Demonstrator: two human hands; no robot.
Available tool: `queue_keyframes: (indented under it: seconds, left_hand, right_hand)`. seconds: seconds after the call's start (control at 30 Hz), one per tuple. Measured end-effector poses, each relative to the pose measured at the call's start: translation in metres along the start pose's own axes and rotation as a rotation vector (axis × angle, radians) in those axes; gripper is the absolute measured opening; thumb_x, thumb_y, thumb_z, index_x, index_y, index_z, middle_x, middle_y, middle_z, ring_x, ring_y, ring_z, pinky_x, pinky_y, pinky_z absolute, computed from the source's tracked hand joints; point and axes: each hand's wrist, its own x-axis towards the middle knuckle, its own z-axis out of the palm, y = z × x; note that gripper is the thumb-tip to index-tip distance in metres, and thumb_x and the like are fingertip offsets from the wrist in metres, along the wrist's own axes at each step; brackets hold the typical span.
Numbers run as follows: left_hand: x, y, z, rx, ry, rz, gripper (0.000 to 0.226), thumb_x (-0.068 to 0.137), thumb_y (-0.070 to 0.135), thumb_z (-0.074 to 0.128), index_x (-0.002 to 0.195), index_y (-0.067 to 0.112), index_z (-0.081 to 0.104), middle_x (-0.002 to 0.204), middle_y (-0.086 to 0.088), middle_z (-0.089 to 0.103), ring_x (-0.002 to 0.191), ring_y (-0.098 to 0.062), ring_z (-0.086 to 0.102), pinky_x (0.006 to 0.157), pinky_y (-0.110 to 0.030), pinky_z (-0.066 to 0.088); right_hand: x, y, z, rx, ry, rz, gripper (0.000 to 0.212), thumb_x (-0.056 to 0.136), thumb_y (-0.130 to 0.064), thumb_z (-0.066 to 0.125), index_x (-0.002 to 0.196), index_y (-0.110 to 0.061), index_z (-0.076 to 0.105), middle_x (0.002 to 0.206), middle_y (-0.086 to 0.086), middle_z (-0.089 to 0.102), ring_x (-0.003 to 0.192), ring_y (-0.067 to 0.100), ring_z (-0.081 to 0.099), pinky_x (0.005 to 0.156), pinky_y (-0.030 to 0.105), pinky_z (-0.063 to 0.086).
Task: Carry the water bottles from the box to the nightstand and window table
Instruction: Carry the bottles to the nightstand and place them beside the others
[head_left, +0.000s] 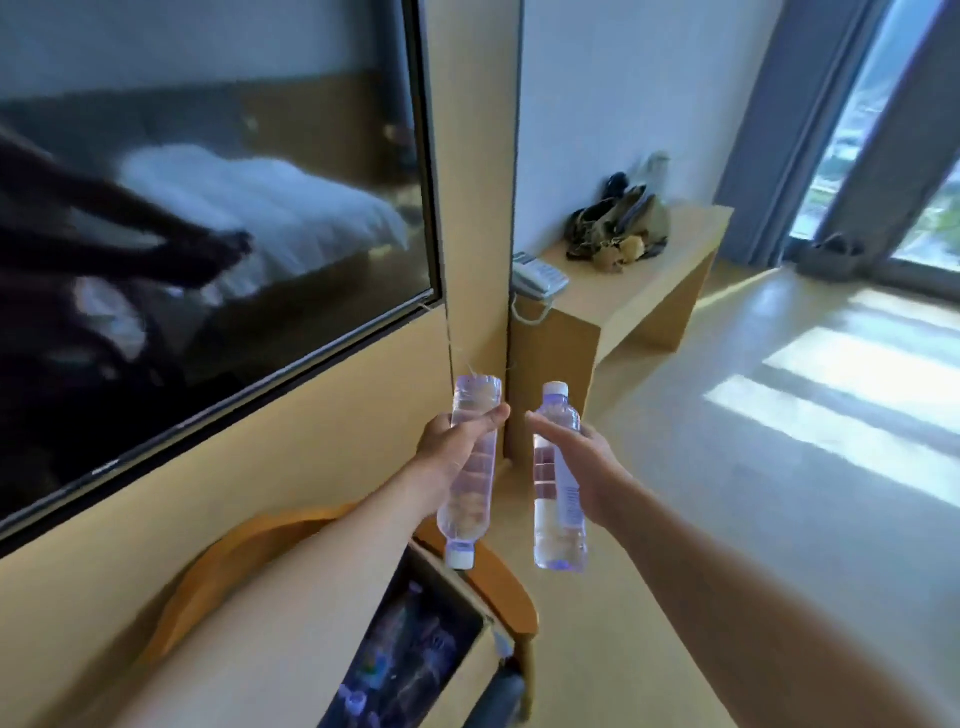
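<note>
My left hand (454, 441) grips a clear water bottle (470, 483) upside down, its white cap pointing at the floor. In my right hand (582, 462) is a second water bottle (558, 499), held upright with its white cap on top. Both bottles hang in the air in front of me, side by side and a little apart. Below them stands the open cardboard box (415, 644) with several more bottles inside, resting on a wooden chair (239, 561). A light wooden table (649, 280) stands ahead by the window (883, 130).
A big wall-mounted TV (208, 234) fills the left side and mirrors a bed. On the wooden table lie a white telephone (537, 275) and a dark olive bag (621, 223). Grey curtains (795, 130) frame the window; sunlit pale floor (805, 415) spreads to the right.
</note>
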Motion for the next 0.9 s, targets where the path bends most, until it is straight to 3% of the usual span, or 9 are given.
queue_keyframes:
  seconds: [0.07,0.17,0.23,0.37,0.57,0.67,0.8,0.9]
  left_hand:
    - [0.004,0.018,0.032,0.035,-0.123,0.034,0.077,0.048,0.065,0.090,0.102,0.015,0.068,0.082,-0.005,0.073,0.066,-0.022,0.071,0.064,-0.040,0.064]
    - [0.001,0.038,0.084,0.053,-0.345,0.061,0.061,0.065,0.051,0.091,0.100,0.012,0.060,0.068,-0.002,0.060,0.053,-0.021,0.056,0.052,-0.036,0.057]
    - [-0.007,0.045,0.122,0.092,-0.484,0.074,0.054,0.071,0.048,0.089,0.100,0.015,0.058,0.067,-0.003,0.058,0.052,-0.022,0.054,0.053,-0.036,0.053]
    - [-0.045,0.046,0.201,0.184,-0.701,0.122,0.042,0.076,0.048,0.085,0.093,0.014,0.068,0.063,0.000,0.068,0.053,-0.021,0.064,0.056,-0.037,0.058]
    - [-0.140,0.017,0.310,0.293,-1.082,0.134,0.048,0.077,0.047,0.085,0.102,0.009,0.067,0.084,-0.015,0.071,0.061,-0.029,0.067,0.057,-0.039,0.058]
    - [-0.204,-0.001,0.360,0.352,-1.243,0.142,0.057,0.077,0.045,0.086,0.112,0.005,0.066,0.089,-0.023,0.074,0.062,-0.031,0.070,0.057,-0.041,0.060]
    - [-0.299,-0.030,0.426,0.410,-1.455,0.179,0.061,0.076,0.048,0.087,0.111,0.002,0.066,0.101,-0.028,0.073,0.073,-0.036,0.072,0.065,-0.049,0.061]
    - [-0.376,-0.055,0.472,0.438,-1.564,0.212,0.050,0.077,0.045,0.087,0.101,0.005,0.068,0.078,-0.017,0.073,0.063,-0.027,0.068,0.060,-0.043,0.059]
  right_hand:
    - [-0.012,-0.020,-0.024,0.009,0.099,-0.085,0.052,0.067,-0.041,0.094,0.105,-0.018,0.069,0.072,0.007,0.059,0.057,0.023,0.057,0.056,0.035,0.055]
    - [-0.039,-0.042,-0.060,0.029,0.253,-0.190,0.055,0.071,-0.039,0.092,0.112,-0.017,0.063,0.082,0.015,0.065,0.068,0.029,0.063,0.062,0.040,0.057]
    - [-0.066,-0.049,-0.088,0.051,0.369,-0.252,0.054,0.074,-0.036,0.090,0.115,-0.015,0.061,0.079,0.016,0.070,0.064,0.030,0.067,0.059,0.041,0.058]
    - [-0.139,-0.046,-0.143,0.114,0.620,-0.352,0.020,0.077,-0.030,0.088,0.084,-0.030,0.069,0.062,0.006,0.069,0.049,0.022,0.065,0.050,0.033,0.055]
    - [-0.274,-0.016,-0.216,0.222,0.994,-0.438,0.022,0.072,-0.033,0.090,0.075,-0.036,0.069,0.063,0.003,0.067,0.050,0.021,0.063,0.052,0.034,0.054]
    - [-0.347,0.003,-0.246,0.268,1.167,-0.472,0.030,0.068,-0.035,0.091,0.088,-0.026,0.071,0.076,0.010,0.072,0.065,0.028,0.068,0.062,0.043,0.058]
    - [-0.449,0.026,-0.289,0.280,1.469,-0.504,0.028,0.074,-0.027,0.088,0.096,-0.014,0.076,0.073,0.003,0.075,0.061,0.018,0.070,0.053,0.028,0.055]
    - [-0.525,0.045,-0.325,0.290,1.625,-0.519,0.035,0.074,-0.027,0.089,0.101,-0.009,0.076,0.080,0.004,0.075,0.068,0.021,0.069,0.063,0.032,0.056]
